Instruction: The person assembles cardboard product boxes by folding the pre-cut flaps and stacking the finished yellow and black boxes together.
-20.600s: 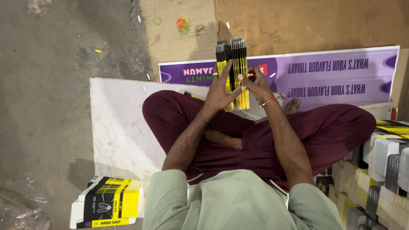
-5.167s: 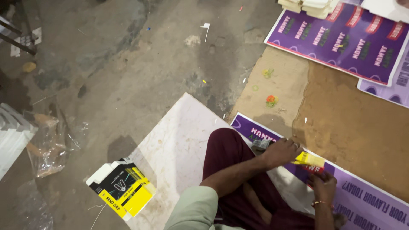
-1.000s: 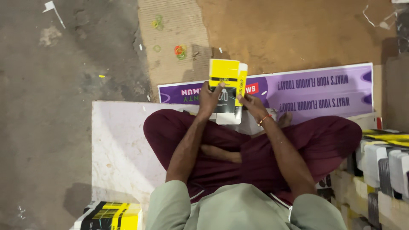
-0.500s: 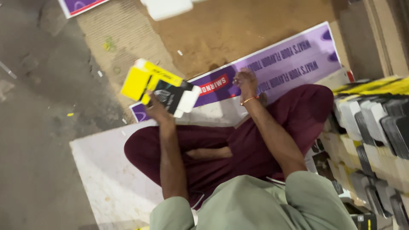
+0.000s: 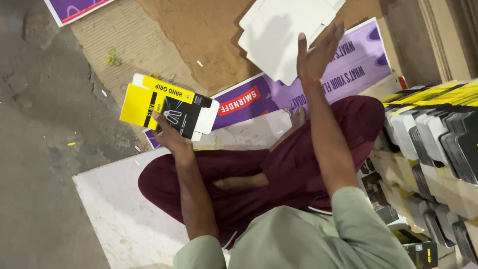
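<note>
Left hand (image 5: 172, 137) grips glossy rectangular carton (image 5: 167, 107)

Packing workshop; stacked cartons (image 5: 438, 134); bare concrete floor (image 5: 35, 149)

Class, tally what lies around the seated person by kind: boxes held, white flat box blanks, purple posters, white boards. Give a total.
Yellow-and-black box, in left hand: 1
White flat box blank, by right hand: 1
Purple posters: 2
White board: 1
Total: 5
</note>
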